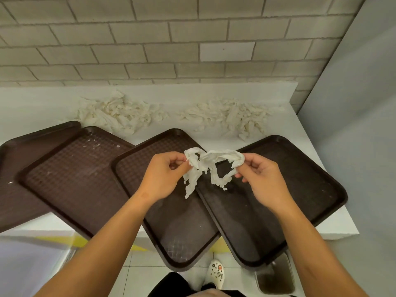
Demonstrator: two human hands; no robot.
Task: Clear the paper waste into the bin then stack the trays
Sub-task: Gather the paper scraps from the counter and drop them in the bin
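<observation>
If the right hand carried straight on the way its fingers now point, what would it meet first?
The right hand points left, gripping the torn white paper strip. Going on, it would probably meet the left hand holding the other end, though depth is unclear.

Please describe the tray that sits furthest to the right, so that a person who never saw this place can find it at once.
Start at the white counter below the brick wall. Four brown trays lie along its front edge; take the rightmost tray, nearest the counter's right end. Unlike its neighbours, it overlaps the next tray from above and hangs over the metal bin on the floor.
</observation>
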